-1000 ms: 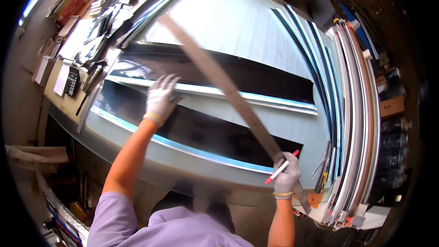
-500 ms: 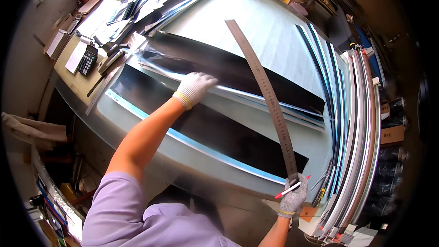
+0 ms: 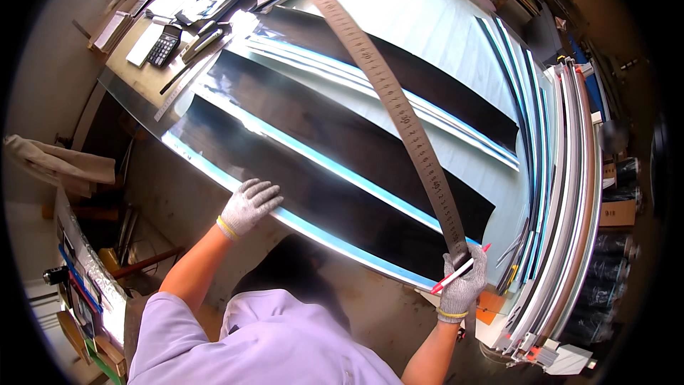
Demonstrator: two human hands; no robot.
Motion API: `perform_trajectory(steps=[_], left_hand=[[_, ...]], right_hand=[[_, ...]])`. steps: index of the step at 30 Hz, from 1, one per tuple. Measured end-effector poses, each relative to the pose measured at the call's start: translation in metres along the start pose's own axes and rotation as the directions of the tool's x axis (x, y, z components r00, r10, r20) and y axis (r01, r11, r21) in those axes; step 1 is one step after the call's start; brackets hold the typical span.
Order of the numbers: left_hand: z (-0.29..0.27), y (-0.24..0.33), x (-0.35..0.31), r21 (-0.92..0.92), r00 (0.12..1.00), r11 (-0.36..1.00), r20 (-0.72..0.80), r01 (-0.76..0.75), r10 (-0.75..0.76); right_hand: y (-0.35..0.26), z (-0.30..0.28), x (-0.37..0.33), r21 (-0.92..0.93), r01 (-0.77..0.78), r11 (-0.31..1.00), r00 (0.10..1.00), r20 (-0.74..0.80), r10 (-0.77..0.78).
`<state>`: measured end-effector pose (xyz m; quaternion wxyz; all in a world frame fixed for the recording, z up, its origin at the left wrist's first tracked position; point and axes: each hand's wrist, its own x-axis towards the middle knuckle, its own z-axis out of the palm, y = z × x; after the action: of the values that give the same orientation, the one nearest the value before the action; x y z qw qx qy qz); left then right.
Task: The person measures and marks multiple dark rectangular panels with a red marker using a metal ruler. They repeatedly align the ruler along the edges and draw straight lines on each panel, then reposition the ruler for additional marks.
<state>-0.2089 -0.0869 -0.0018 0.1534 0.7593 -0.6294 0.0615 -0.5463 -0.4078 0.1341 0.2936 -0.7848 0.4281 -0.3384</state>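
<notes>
My left hand (image 3: 251,207), in a grey knit glove, lies with fingers stretched out on the near edge of the closest dark sheet strip (image 3: 320,207); its thumb side is partly hidden. That strip has a bright blue-white border along the table's front edge. Beyond it lie a second dark strip (image 3: 335,135) and a third one (image 3: 449,96). Gloved as well, my right hand (image 3: 469,279) grips the lower end of a long steel ruler (image 3: 399,110) and a red-and-white pen (image 3: 454,276). The ruler slants up and left across the strips.
A glass-like tabletop (image 3: 413,11) carries the strips. Far left are a calculator (image 3: 164,45), papers and cutting tools. Narrow strips (image 3: 524,114) and long stacked profiles (image 3: 573,192) line the right side. A cloth (image 3: 60,160) hangs at left.
My left hand has moved from the middle of the table to its near edge, and another dark strip now lies there. The ruler's far end has swung left, still in my right hand.
</notes>
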Motion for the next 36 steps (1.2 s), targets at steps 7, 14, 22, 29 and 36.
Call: perform_trajectory(steps=[7, 14, 22, 29, 36], left_hand=[[-0.006, 0.012, -0.005, -0.01, 0.996, 0.997, 0.049, 0.076, -0.076], [-0.023, -0.033, -0.016, -0.09, 0.631, 0.681, -0.305, 0.727, -0.713], [-0.006, -0.11, -0.042, 0.023, 0.586, 0.61, -0.304, 0.792, -0.751], [-0.013, -0.11, -0.042, -0.055, 0.574, 0.606, -0.266, 0.793, -0.775], [-0.02, -0.113, -0.039, 0.067, 0.576, 0.572, -0.084, 0.817, -0.813]], right_hand=[[-0.037, 0.005, -0.015, -0.067, 0.11, 0.992, 0.973, 0.213, -0.094], [-0.035, 0.066, -0.043, -0.006, 0.21, 0.978, 0.887, 0.421, -0.188], [-0.005, 0.131, -0.045, -0.181, 0.346, 0.921, 0.854, 0.466, -0.229], [0.017, 0.144, -0.048, -0.24, 0.269, 0.933, 0.875, 0.466, -0.133], [0.017, 0.158, -0.056, -0.16, 0.095, 0.982, 0.928, 0.371, -0.029]])
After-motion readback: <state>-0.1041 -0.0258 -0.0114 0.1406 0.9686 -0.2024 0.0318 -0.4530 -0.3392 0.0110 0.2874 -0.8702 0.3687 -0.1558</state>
